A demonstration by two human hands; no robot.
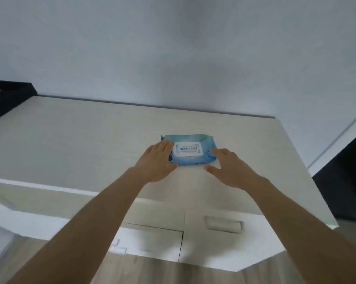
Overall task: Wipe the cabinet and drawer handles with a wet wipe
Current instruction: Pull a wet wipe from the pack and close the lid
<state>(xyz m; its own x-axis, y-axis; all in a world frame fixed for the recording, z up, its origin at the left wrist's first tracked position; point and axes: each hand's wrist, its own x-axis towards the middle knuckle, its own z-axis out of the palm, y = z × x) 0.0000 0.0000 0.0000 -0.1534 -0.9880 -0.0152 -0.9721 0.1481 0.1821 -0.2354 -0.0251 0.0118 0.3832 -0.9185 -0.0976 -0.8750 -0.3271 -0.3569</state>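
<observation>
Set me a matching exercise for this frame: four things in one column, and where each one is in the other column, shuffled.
Things
1. wipe pack
2. left hand
3. right hand
4. drawer handle

Places
A. at the pack's right end
B. on the drawer front, below the top
C. lying flat on the cabinet top
D. at the pack's left end

Pairs: 1-C, 2-D, 3-A, 4-B

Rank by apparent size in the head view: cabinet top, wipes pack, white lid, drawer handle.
1. cabinet top
2. wipes pack
3. white lid and drawer handle look alike; distances differ, so unranked.
</observation>
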